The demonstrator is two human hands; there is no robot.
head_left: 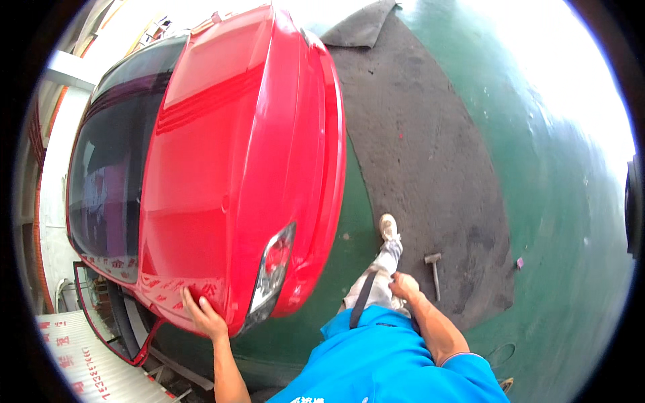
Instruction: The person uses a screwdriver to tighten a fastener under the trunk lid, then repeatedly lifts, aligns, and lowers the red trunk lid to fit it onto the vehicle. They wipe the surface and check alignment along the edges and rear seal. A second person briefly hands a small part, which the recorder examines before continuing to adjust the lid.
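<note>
A red car [201, 168] fills the left half, its dark window glass [111, 174] on the far side and a clear-and-red lamp [272, 269] at the near corner. My left hand [207, 317] rests on the glossy panel beside that lamp, fingers spread and holding nothing. In front of my thigh, my right hand [404, 287] is closed; whatever it may grip is hidden. A dark strap [363, 299] hangs across my pale trousers just left of it. Right of this hand, a hammer [435, 269] lies on the floor mat.
A dark grey mat [430, 154] covers part of the green floor [564, 269], its far corner folded over. My shoe [388, 227] stands at the mat's edge. A small pink piece [519, 263] lies right of the mat. An open car door [101, 316] stands at lower left near a white ribbed panel [101, 363].
</note>
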